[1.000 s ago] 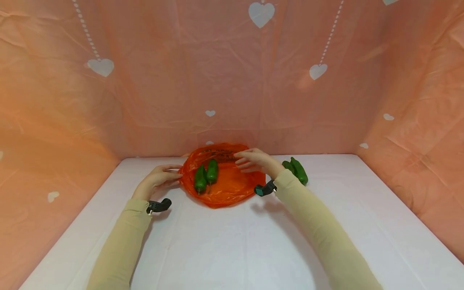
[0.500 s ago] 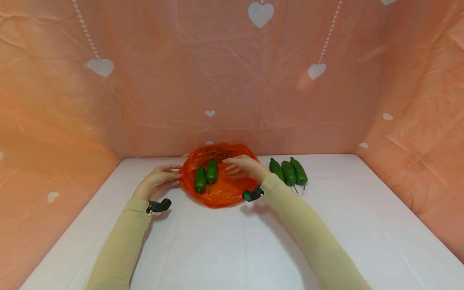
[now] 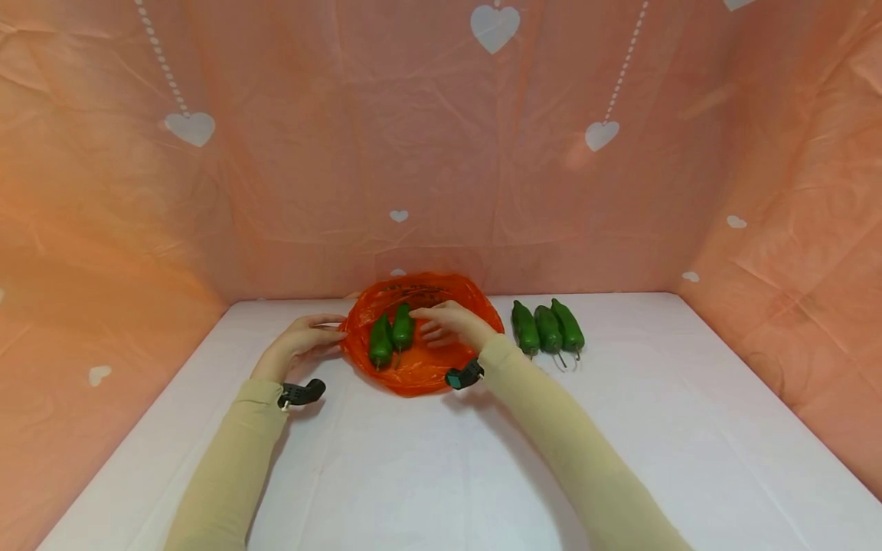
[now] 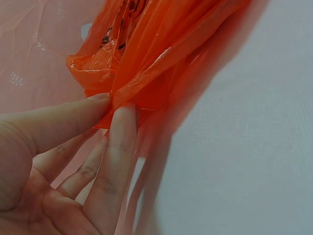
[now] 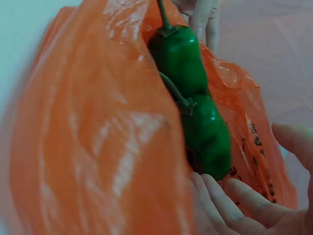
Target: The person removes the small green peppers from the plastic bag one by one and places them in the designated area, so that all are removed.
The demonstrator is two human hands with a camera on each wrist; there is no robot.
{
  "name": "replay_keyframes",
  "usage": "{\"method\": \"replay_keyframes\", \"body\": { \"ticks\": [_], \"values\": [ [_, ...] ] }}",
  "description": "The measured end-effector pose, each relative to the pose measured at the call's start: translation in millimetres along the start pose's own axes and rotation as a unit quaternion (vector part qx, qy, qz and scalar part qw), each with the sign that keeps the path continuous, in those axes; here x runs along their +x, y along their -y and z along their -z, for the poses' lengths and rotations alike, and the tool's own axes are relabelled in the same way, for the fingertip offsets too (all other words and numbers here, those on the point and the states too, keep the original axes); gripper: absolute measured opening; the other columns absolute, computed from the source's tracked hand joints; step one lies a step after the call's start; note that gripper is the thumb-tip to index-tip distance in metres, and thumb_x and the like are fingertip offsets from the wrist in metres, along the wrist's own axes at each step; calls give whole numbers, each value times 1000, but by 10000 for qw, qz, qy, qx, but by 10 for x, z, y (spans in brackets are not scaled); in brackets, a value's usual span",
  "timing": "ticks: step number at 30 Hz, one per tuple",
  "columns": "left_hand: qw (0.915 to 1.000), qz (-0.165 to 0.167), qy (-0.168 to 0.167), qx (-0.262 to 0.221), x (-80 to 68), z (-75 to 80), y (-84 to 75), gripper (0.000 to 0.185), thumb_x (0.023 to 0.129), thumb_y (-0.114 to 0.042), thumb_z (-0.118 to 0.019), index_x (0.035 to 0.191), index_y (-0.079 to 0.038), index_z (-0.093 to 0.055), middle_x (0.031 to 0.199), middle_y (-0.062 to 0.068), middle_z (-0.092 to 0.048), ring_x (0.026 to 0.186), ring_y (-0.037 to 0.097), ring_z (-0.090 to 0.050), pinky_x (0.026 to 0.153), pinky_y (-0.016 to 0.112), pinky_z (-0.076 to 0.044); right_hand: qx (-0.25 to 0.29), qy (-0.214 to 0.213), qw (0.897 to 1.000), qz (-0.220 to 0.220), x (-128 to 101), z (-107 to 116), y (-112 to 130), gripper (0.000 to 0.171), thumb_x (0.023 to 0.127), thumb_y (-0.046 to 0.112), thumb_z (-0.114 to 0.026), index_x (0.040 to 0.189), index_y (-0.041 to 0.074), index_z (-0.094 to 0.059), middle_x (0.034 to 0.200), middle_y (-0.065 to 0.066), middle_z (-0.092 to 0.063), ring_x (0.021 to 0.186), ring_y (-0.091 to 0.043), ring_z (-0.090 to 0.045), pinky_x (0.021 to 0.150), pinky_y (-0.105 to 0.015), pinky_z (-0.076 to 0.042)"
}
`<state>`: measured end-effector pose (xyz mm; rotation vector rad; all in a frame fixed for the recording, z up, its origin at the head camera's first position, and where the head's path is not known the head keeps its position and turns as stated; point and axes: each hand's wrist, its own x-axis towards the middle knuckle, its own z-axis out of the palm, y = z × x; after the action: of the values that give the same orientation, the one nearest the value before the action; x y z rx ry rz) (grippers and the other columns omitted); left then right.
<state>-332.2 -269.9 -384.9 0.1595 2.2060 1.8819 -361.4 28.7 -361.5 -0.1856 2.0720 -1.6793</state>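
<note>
Meanwhile left hand pinches bag rim, right hand reaches open-fingered over 2 peppers

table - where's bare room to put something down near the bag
The white table is bare in front of the orange bag, between the two sleeves, and left of the left hand. Crowded: the right hand over the bag, three peppers just right.

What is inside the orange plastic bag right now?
Two green peppers lie side by side inside the orange bag. The right hand reaches in beside them. Whatever lies beneath them is covered.
</note>
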Motion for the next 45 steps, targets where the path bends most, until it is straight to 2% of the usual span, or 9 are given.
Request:
{"method": "replay_keyframes", "body": {
  "ticks": [6, 12, 16, 21, 28, 33, 40, 42, 45],
  "values": [
    [9999, 36, -153, 46, -17, -15, -14, 49, 93, -8, -62, 137, 5, -44, 129, 25, -52, 100, 25, -65, 89, 36, -51, 54, -202, 9998, -75, 37, -86, -6, 53, 88, 32, -69, 125, -4, -56, 118, -22, -58, 99, -32, -62, 85, -41, -54],
    [9998, 48, -164, 38, -16, -15, -3, 49, 93, -8, -62, 137, 5, -43, 131, 26, -50, 101, 25, -65, 89, 35, -51, 59, -387, 9992, -80, 50, -173, -1, 41, 88, 28, -70, 111, -4, -61, 115, -23, -58, 98, -33, -63, 85, -42, -54],
    [9999, -21, -114, 79, -14, -6, 24, 48, 94, -7, -61, 136, 7, -43, 129, 25, -52, 99, 22, -65, 89, 34, -51, -11, -478, 9988, -122, 58, -200, 2, 37, 87, 28, -71, 104, -4, -63, 114, -22, -58, 95, -32, -63, 83, -41, -55],
    [9998, -132, 18, -152, -2, 8, 45, 49, 93, 0, -58, 136, 12, -38, 119, 22, -57, 95, 21, -66, 90, 37, -51, -86, -507, 9985, -188, 80, -205, 11, 41, 85, 30, -73, 102, -5, -58, 115, -21, -56, 95, -31, -63, 82, -40, -55],
    [9996, 60, -8, -271, 12, -7, 21, 52, 94, 0, -58, 140, 10, -37, 119, 21, -58, 93, 22, -66, 88, 38, -52, -387, -762, 9961, -235, 111, -249, 27, 41, 82, 33, -76, 87, 5, -47, 111, -19, -56, 91, -31, -63, 76, -40, -57],
    [9999, 105, -49, -119, 17, -6, 12, 51, 94, -2, -58, 140, 8, -38, 122, 23, -57, 94, 22, -66, 88, 36, -52, -609, -1003, 9929, -210, 124, -304, 39, 47, 80, 35, -78, 95, 1, -50, 99, -17, -59, 82, -30, -64, 69, -39, -58],
    [9999, 123, -53, -41, 4, -10, 10, 50, 94, -2, -57, 139, 8, -39, 123, 24, -56, 95, 23, -66, 88, 37, -52, -1023, -1240, 9868, -212, 164, -375, 27, 76, 80, 40, -76, 129, -4, -38, 96, -11, -51, 69, -23, -58, 62, -34, -57],
    [9999, 129, -69, 37, 7, -11, 10, 50, 95, -3, -58, 140, 7, -38, 125, 26, -54, 95, 23, -66, 87, 36, -53, -1068, -1289, 9857, -205, 188, -385, 14, 77, 80, 39, -76, 130, -4, -38, 96, -11, -50, 66, -22, -57, 61, -33, -56],
    [9997, 203, -155, 14, 16, -17, 10, 51, 94, -3, -59, 140, 4, -40, 127, 26, -53, 95, 23, -66, 86, 35, -53, -1161, -1345, 9839, -175, 214, -395, -2, 67, 79, 39, -78, 119, -3, -43, 90, -10, -49, 61, -20, -55, 59, -32, -56]
  ]
}}
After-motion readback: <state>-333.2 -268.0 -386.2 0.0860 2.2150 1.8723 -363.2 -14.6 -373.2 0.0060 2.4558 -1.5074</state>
